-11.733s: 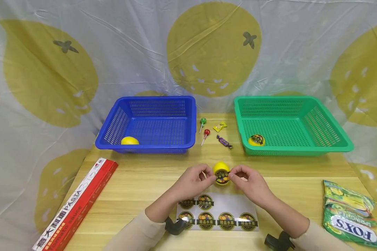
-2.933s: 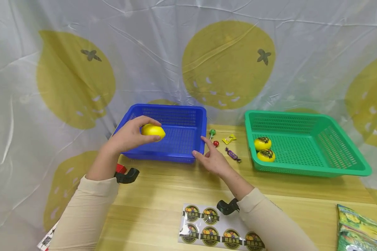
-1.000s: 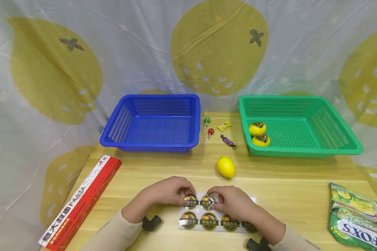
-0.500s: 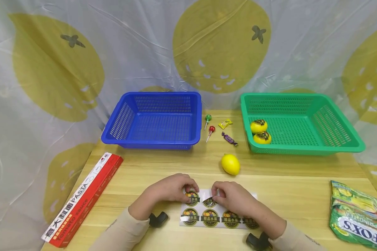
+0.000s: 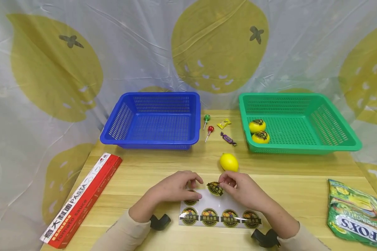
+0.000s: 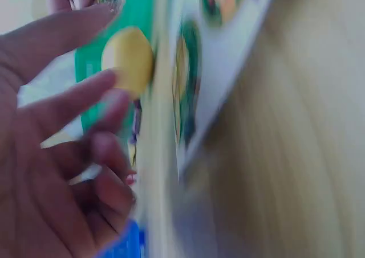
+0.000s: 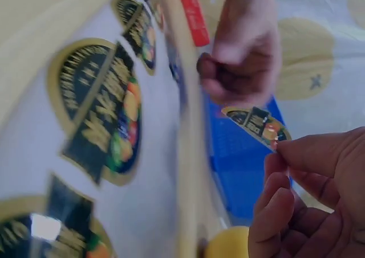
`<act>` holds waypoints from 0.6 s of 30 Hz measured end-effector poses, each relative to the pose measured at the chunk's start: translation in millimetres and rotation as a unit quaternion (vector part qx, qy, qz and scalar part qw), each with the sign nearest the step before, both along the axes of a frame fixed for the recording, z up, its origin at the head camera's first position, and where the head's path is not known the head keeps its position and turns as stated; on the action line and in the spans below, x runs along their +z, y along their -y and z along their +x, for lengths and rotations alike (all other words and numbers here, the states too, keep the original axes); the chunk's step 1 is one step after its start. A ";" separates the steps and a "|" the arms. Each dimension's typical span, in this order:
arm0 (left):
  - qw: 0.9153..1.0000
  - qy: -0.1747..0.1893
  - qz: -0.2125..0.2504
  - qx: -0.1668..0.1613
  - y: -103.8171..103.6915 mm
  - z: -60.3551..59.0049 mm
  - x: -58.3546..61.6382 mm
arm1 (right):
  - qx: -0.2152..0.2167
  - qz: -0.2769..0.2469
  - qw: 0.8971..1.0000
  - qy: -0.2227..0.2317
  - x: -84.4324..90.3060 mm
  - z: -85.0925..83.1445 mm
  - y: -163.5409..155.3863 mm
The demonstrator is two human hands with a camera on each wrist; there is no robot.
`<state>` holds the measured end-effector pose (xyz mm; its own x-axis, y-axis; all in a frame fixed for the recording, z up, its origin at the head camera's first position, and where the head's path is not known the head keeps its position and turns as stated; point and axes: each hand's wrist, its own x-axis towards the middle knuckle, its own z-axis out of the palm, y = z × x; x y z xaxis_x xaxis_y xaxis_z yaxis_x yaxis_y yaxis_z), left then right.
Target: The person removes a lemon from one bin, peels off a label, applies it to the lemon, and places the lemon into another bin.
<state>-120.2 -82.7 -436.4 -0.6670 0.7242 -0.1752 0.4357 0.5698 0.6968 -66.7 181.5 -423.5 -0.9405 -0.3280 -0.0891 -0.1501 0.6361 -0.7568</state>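
A sticker sheet (image 5: 232, 205) with round black-and-gold fruit labels lies at the table's front edge. My right hand (image 5: 221, 184) pinches one peeled sticker (image 5: 215, 188) by its edge and holds it just above the sheet; the right wrist view shows this sticker (image 7: 258, 126) hanging free from the fingertips (image 7: 285, 155). My left hand (image 5: 193, 188) rests its fingertips on the sheet's left top corner, with the fingers (image 6: 63, 110) relaxed and holding nothing. A bare yellow lemon (image 5: 229, 162) lies on the table just beyond the hands.
An empty blue basket (image 5: 150, 139) stands at the back left. A green basket (image 5: 301, 148) at the back right holds two labelled lemons (image 5: 258, 130). Lollipops and wrapped candies (image 5: 218, 130) lie between the baskets. A red pasta box (image 5: 81, 200) lies left, a green candy bag (image 5: 355, 212) right.
The right hand has peeled a sticker off the sheet's top row and lifted it. Before that, the lemon left the blue basket and came to lie on the table.
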 end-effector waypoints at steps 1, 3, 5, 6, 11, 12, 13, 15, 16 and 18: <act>1.000 0.002 0.028 0.008 -3.7 0.9 2.5 | 0.000 0.000 1.000 -0.005 1.9 -0.5 -1.6; 0.996 0.001 0.083 0.021 -11.8 2.4 7.0 | -0.002 -0.002 1.000 -0.011 5.9 -1.0 -4.4; 0.992 -0.013 0.119 0.027 -19.4 4.2 10.0 | -0.006 -0.007 1.000 -0.013 9.7 -0.7 -6.4; 0.991 -0.020 0.131 0.030 -22.7 5.0 11.1 | -0.009 -0.011 1.000 -0.014 11.3 -0.5 -7.2; 0.985 -0.010 0.159 0.071 -34.0 8.5 12.1 | -0.042 -0.039 0.998 -0.004 12.2 0.2 -11.0; 0.982 -0.001 0.166 0.085 -35.7 9.0 11.6 | -0.054 -0.045 0.998 0.001 11.1 0.3 -11.8; 0.980 0.007 0.173 0.099 -37.5 9.4 10.9 | -0.065 -0.049 0.997 0.005 9.8 0.5 -12.7; 0.974 0.024 0.188 0.125 -41.5 10.4 9.8 | -0.087 -0.054 0.995 0.010 7.6 0.6 -14.0; 0.971 0.030 0.195 0.134 -44.0 10.5 8.4 | -0.098 -0.053 0.994 0.011 6.9 0.3 -14.5; 0.966 0.051 0.202 0.154 -50.6 10.6 6.1 | -0.120 -0.049 0.991 0.009 6.6 -1.4 -15.7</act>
<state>-109.6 -32.0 -430.2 -0.8562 0.5166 0.0027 0.2050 0.3350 0.9197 -68.2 197.2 -416.9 -0.9910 -0.1020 -0.0863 0.0119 0.5756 -0.8176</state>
